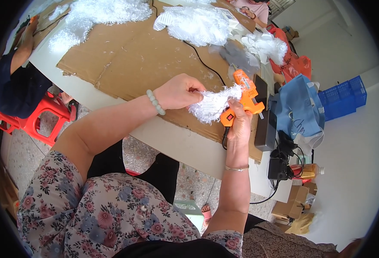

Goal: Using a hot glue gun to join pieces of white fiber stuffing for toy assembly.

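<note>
- Pinching fuzzy white cloth (211,106) by its left end: left hand (177,91)
- Gripping orange glue gun (250,95): right hand (241,120), cloth's right end beside thumb
- Cloth between hands, above cardboard (129,60) on white table (176,148)

It looks like a small hand-assembly workshop: people sit around a shared desk (176,147) spread with cardboard (129,64), with heaps of fluffy white material (193,26), an orange glue gun (248,102), a red plastic stool (45,117), stacked blue crates (342,98) and cartons (290,204) about.
</note>
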Demonstrator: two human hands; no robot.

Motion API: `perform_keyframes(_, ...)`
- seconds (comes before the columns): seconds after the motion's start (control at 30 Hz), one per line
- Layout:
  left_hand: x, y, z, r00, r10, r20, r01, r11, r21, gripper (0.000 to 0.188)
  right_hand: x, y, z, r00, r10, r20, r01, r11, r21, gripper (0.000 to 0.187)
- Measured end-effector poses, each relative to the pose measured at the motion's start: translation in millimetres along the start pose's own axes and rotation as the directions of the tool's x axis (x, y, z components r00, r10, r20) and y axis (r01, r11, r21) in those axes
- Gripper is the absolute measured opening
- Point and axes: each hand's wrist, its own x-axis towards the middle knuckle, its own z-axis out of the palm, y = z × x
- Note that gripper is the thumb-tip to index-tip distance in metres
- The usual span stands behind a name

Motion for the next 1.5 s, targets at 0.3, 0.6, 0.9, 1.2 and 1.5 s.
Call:
perform_keyframes(0.3, -1, 1, 1, 0.987, 0.023, -0.162, -0.032, 0.998, -0.052, 0.019, -1, 0, 9, 0.999, -0.049, -0.022, 0.050, 0.998, 0.046, 0.031)
perform_keyframes(0.6, 2, -3, 3, 0.991, -0.074, -0.112, 0.036, 0.951, -0.306, 0.024, -1, 6, 5, 0.999, -0.031, 0.034, 0.031, 0.999, -0.015, 0.031)
perform_keyframes(0.9, 2, 10, 1, 0.990, -0.128, -0.060, 0.101, 0.935, -0.339, 0.028, -5, 5, 12, 0.994, -0.086, 0.067, 0.092, 0.990, -0.106, 0.030)
perform_keyframes(1.2, -2, -3, -9, 0.968, 0.053, -0.245, -0.093, 0.984, -0.155, 0.026, -16, -1, 21, 0.995, -0.075, -0.065, 0.068, 0.992, -0.107, 0.012)
perform_keyframes(1.5, -1, -7, -18, 0.947, -0.123, -0.297, -0.078, 0.808, -0.583, 0.008, -2, 9, 20, 0.996, -0.050, -0.077, 0.039, 0.990, -0.139, 0.018)
